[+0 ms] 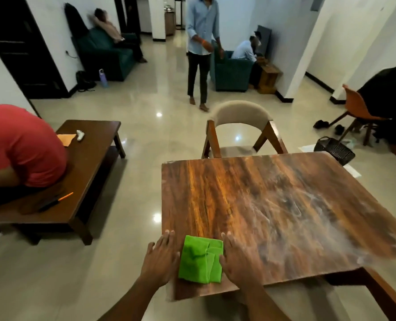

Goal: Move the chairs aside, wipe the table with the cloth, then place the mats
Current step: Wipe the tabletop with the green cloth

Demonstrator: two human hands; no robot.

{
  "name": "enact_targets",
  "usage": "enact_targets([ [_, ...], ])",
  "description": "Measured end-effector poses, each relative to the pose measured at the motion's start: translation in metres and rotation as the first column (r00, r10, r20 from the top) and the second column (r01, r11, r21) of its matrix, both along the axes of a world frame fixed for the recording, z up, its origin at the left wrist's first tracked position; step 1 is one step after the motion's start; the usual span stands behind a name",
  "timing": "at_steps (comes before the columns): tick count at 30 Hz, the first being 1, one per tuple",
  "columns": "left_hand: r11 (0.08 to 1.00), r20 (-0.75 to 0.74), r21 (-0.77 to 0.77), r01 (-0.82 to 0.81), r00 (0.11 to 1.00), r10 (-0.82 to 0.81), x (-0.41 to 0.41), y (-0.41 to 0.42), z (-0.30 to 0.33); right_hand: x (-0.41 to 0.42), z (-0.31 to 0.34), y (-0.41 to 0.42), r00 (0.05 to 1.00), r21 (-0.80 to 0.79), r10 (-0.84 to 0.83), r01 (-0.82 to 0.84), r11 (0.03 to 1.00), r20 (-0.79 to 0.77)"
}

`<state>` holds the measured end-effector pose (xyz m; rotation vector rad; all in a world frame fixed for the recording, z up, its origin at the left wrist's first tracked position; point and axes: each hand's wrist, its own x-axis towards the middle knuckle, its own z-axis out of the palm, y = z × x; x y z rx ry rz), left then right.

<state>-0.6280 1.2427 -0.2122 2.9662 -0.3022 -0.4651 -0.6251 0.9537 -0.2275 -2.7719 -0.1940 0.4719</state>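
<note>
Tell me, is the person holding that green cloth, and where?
Not gripped. The folded green cloth lies flat on the table; the left hand and right hand rest open against its left and right edges.

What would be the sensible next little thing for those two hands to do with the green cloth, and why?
Probably press the right hand onto the folded green cloth and sweep it across the table. The cloth lies flat at the near left corner between it and the left hand, ungripped, and whitish smears cover the right side.
</note>
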Motion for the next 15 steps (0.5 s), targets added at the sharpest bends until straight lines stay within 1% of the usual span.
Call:
enact_targets([
  [2,0.998,-0.003,-0.017,-0.057,0.998,0.057,-0.005,-0.006,-0.004,0.006,-0.008,0.000,0.999,0.005,0.051,-0.051,0.999,-0.001],
  [3,0.998,-0.011,0.003,-0.065,0.998,0.065,-0.007,-0.008,0.002,0.010,-0.010,0.001,0.998,0.005,0.055,-0.055,0.998,0.015],
  [4,0.996,0.008,0.024,-0.086,0.996,0.085,-0.008,-0.010,0.005,0.013,-0.010,0.006,0.998,0.015,0.060,-0.061,0.998,0.009],
  [6,0.990,0.042,0.000,-0.141,0.989,0.140,-0.013,-0.013,0.000,0.018,-0.019,0.016,0.995,0.028,0.100,-0.101,0.995,0.018],
  [9,0.985,0.020,-0.050,-0.167,0.986,0.168,-0.026,-0.015,-0.009,0.014,-0.024,0.027,0.984,-0.003,0.159,-0.160,0.987,-0.081],
  [12,0.983,0.006,-0.063,-0.175,0.984,0.175,-0.035,-0.012,-0.025,0.005,-0.032,0.029,0.983,-0.005,0.168,-0.169,0.986,-0.068],
  [15,0.975,0.032,-0.099,-0.199,0.979,0.203,-0.041,-0.002,-0.065,0.004,-0.052,0.034,0.984,0.025,0.162,-0.161,0.987,-0.070],
])
